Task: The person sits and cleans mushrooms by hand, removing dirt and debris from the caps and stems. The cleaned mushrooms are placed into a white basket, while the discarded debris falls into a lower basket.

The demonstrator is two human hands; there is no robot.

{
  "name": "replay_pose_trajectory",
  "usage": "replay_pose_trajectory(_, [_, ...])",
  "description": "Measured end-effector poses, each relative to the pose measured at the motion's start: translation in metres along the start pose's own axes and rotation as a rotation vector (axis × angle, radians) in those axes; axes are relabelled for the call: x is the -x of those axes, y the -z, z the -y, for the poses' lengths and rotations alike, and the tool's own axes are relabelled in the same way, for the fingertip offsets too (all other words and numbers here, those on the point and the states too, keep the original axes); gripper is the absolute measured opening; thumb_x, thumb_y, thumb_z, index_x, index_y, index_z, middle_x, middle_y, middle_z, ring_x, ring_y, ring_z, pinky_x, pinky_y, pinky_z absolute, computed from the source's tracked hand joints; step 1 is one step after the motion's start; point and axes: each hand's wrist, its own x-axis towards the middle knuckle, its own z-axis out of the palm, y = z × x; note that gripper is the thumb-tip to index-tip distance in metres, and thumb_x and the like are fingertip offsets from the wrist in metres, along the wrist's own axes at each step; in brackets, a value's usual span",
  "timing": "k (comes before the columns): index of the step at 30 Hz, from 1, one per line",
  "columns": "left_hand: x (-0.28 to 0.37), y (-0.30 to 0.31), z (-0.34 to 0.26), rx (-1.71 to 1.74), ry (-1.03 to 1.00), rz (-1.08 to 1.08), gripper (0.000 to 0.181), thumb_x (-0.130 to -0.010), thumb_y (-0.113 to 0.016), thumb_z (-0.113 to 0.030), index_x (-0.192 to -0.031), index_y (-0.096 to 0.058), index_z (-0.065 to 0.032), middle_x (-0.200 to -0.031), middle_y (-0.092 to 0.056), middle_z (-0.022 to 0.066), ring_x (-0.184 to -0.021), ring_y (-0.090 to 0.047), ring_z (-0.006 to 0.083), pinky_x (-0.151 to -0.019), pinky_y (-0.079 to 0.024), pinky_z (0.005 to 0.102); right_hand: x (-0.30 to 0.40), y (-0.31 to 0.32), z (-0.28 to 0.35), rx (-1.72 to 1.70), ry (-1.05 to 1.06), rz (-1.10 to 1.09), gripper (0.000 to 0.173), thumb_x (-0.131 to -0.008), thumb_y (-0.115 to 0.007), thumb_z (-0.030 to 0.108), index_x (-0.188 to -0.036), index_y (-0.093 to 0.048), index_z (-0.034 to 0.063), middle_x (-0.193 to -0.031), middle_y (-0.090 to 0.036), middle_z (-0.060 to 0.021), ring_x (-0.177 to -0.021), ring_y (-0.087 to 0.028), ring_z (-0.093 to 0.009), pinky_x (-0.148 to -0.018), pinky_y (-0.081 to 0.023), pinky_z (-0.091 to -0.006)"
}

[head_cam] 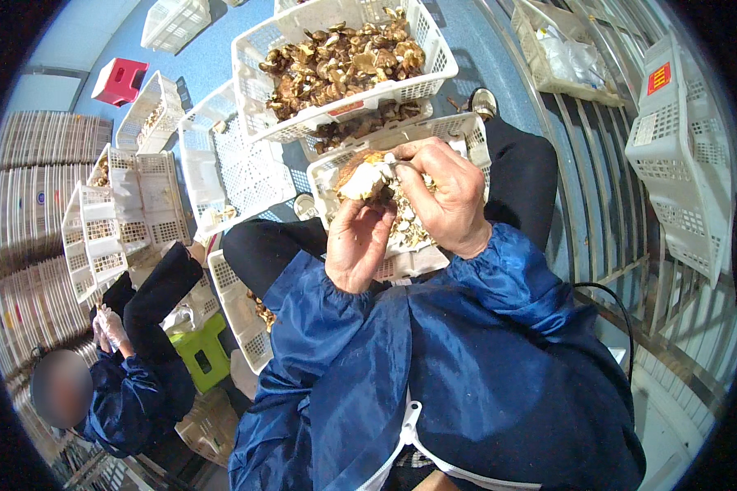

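Observation:
My left hand (361,236) holds a brown-capped mushroom (363,179) from below, its pale flesh facing me. At the mushroom's upper right, my right hand (445,193) has thumb and forefinger pinched on a small whitish or greyish piece; whether that is mushroom or a small tool I cannot tell. Below both hands, between my knees, a white plastic crate (476,132) holds many pale mushroom pieces (408,227). Beyond it, a larger white crate (347,107) is heaped with brown mushrooms (344,61), above another container of dark mushrooms (368,123).
A mostly bare white crate (239,159) stands left of the mushroom crates. At the lower left sits a co-worker (141,393) in gloves, by a green stool (202,356) and more crates (153,196). A red-and-white stool (120,81) stands farther off. Metal racks (608,202) with crates line the right.

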Motion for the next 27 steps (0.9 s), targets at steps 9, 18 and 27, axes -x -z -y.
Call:
replay_pose_trajectory(9, [-0.006,0.017,-0.017,0.034,0.09,0.05,0.038,-0.089,-0.057,-0.026,-0.116,-0.052,0.0001,-0.107,-0.058,0.0135,-0.093,-0.056,0.0226,-0.081,-0.05,0.0344,-0.007,0.025,-0.007,-0.203,-0.041,0.209,0.008,-0.075,-0.064,-0.001,-0.072,-0.057,0.0001,-0.095,-0.065,-0.0119,-0.087,-0.062,-0.019,-0.077,-0.047,-0.0296])
replay_pose_trajectory(18, [-0.004,0.007,-0.022,-0.101,0.173,-0.032,0.037,-0.09,-0.051,-0.026,-0.118,-0.052,-0.0022,-0.105,-0.06,0.0101,-0.079,-0.056,0.0177,-0.078,-0.048,0.0357,-0.01,0.025,-0.002,-0.12,0.184,0.424,0.006,-0.073,-0.064,-0.002,-0.073,-0.058,-0.0012,-0.082,-0.065,-0.0108,-0.074,-0.062,-0.024,-0.067,-0.049,-0.032])
replay_pose_trajectory(27, [-0.005,0.031,-0.04,-0.138,0.328,0.154,0.048,-0.088,-0.053,-0.027,-0.129,-0.044,-0.0036,-0.122,-0.056,0.0121,-0.109,-0.056,0.0295,-0.095,-0.044,0.0495,-0.023,0.041,-0.02,-0.277,-0.425,0.312,0.01,-0.079,-0.06,0.0,-0.07,-0.057,-0.0026,-0.088,-0.066,-0.01,-0.08,-0.06,-0.013,-0.073,-0.047,-0.0276])
